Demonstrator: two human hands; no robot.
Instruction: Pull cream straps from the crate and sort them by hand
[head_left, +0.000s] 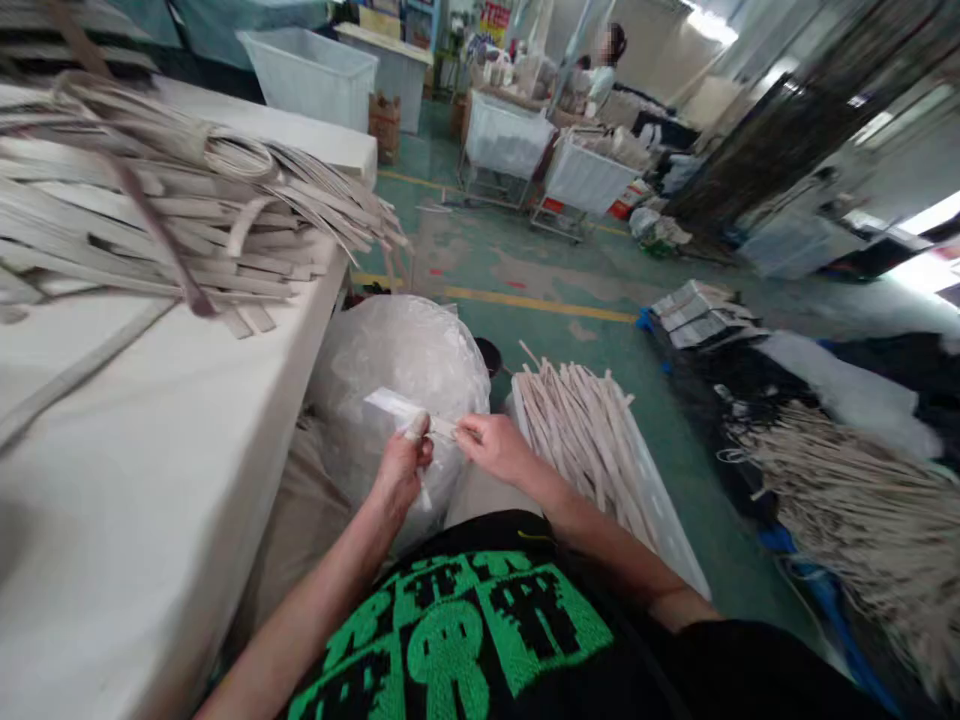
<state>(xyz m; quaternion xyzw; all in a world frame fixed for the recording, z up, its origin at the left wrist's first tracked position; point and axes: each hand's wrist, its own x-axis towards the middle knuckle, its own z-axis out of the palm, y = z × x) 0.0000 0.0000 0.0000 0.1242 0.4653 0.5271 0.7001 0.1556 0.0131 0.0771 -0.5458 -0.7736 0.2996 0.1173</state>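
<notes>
My left hand (405, 462) is closed, its thumb on top of a thin white strip (391, 403) that looks like plastic or paper. Close beside it, my right hand (496, 446) pinches the right end of what seems to be the same strip; blur hides whether a second piece is in the fingers. Below both hands bulges a large clear plastic bag (420, 350). To the right of my right hand stands a white crate (667, 510) filled with long beige fabric strips (581, 420).
On my left is a white table (172, 420) with heaped beige strips (150, 210). More strips (862, 500) lie on dark sheeting at the right. White bins (307, 75) and wheeled carts (510, 135) stand farther back, where another person (602, 80) is visible.
</notes>
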